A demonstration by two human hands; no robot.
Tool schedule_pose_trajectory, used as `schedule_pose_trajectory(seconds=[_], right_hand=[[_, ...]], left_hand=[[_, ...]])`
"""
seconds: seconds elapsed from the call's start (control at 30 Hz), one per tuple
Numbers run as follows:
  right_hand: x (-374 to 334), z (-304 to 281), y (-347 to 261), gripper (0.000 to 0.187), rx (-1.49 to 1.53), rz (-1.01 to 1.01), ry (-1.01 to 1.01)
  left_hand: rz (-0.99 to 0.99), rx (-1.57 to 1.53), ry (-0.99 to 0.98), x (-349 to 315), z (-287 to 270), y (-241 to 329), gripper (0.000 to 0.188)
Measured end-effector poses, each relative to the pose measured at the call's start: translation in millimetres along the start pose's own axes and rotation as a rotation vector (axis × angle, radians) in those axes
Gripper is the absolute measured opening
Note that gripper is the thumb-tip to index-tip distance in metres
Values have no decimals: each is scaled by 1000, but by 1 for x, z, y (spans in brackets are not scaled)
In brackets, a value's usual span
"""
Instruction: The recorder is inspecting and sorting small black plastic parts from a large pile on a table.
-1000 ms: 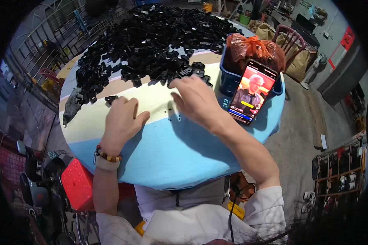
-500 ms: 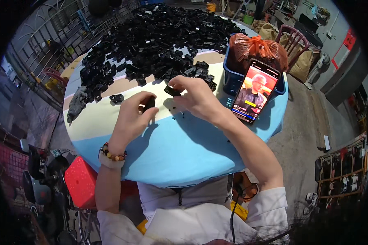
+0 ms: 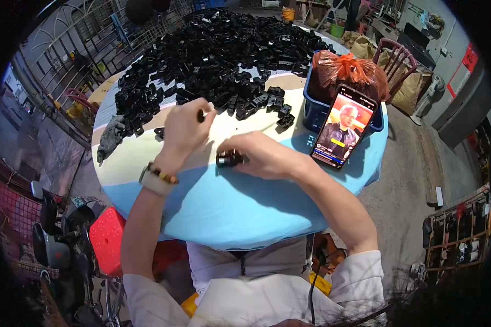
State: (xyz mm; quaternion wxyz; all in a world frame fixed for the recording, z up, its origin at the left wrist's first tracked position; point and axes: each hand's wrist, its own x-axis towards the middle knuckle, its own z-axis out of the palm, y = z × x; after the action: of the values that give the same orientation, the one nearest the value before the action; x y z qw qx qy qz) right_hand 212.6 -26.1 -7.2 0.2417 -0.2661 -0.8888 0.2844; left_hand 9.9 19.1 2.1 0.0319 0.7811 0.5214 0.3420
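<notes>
The black part (image 3: 227, 159) in the right hand (image 3: 262, 155) is one piece; one dark piece (image 3: 201, 116) more is pinched between thumb and fingers of the left hand (image 3: 184, 131). The pieces in the black heap (image 3: 223, 54) are too many for counting; it spreads to the far edge of the table (image 3: 245, 212). The held part is beneath the right fingertips, between the heap and the near edge; whether it touches the table, I cannot tell. The right hand is curled, palm downward. The left hand is nearer to the heap, its fingers curled and narrow. By the right edge are one phone (image 3: 343, 128) and one blue basket (image 3: 312, 111) with one red bag (image 3: 349, 71).
</notes>
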Motion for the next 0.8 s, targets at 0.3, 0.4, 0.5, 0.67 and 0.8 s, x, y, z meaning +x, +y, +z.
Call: schedule_pose_trajectory(seconds=[0.3, 0.4, 0.5, 0.67, 0.8], right_hand=[[-5, -4, -26, 33, -18, -79, -231], [-6, -8, -21, 34, 53, -93, -236], [-8, -12, -19, 34, 86, -58, -234], [-10, -10, -18, 34, 48, -37, -227], [-8, -9, -27, 35, 91, -42, -285]], left_hand=[[195, 51, -247, 40, 45, 25, 20], [256, 193, -178, 33, 51, 38, 17], [288, 74, -195, 25, 39, 37, 14], [152, -240, -552, 30, 5, 17, 18], [230, -39, -88, 34, 9, -4, 29]])
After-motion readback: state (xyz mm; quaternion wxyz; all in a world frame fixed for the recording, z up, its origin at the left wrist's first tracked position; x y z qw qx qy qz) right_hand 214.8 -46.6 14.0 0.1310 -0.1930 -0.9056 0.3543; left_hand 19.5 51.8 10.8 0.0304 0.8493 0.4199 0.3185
